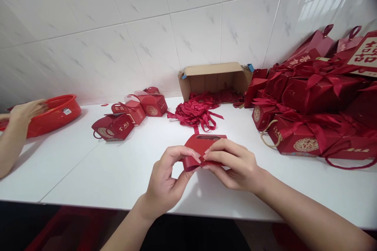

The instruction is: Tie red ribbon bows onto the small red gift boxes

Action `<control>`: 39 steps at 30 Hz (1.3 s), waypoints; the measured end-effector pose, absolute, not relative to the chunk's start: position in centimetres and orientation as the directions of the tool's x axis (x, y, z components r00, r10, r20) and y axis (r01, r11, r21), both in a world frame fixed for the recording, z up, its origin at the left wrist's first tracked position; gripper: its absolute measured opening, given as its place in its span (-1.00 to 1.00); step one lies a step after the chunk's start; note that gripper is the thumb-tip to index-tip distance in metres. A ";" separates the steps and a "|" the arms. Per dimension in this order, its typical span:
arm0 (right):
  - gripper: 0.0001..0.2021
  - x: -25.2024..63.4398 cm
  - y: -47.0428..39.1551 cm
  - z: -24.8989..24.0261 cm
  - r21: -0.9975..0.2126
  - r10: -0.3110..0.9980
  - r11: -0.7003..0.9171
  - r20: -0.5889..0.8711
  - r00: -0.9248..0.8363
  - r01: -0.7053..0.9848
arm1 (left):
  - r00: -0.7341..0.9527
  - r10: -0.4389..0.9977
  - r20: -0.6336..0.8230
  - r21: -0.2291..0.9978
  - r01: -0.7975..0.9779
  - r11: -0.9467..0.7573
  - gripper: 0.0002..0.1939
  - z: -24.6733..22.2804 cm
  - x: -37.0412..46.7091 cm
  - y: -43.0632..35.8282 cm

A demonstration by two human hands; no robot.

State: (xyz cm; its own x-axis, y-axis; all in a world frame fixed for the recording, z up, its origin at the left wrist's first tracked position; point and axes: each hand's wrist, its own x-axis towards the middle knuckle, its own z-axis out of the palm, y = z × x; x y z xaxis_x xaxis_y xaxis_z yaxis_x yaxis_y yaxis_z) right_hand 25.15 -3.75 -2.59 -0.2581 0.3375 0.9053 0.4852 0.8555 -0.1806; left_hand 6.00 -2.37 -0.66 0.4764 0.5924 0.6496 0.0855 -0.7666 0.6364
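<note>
Two hands pinch one folded red card.

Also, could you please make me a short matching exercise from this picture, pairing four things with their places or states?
1. Basin
2. Carton
3. Ribbon heap
4. Red card piece

A. Piled in loose loops
B. Held by left hand and right hand
C. Far left, another person's hand at its rim
D. Brown, open side facing the viewer

Pairs: 1-C, 2-D, 3-A, 4-B
</note>
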 end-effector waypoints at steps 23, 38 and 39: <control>-0.86 24.5 -3.7 -1.6 -0.342 0.407 0.868 0.905 -0.122 0.360 | 0.507 0.287 0.813 0.253 0.137 -0.958 -0.68 2.7 7.7 -1.6; -0.82 25.2 -3.6 -1.6 -0.352 0.418 0.864 0.900 -0.123 0.360 | 0.331 0.288 0.898 0.239 0.182 -0.954 -0.54 2.3 7.2 -0.4; -0.81 25.3 -3.6 -1.6 -0.362 0.424 0.860 0.899 -0.110 0.360 | 0.308 0.316 0.898 0.280 0.156 -0.947 -0.57 2.1 6.9 0.3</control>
State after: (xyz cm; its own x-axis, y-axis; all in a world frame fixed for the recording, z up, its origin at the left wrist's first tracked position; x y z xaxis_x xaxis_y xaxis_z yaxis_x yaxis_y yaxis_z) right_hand 25.32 -3.58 -1.57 -0.1100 0.4244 0.8988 0.3600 0.8599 -0.3620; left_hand 6.94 0.30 2.13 0.3076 0.3159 0.8975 0.1558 -0.9473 0.2800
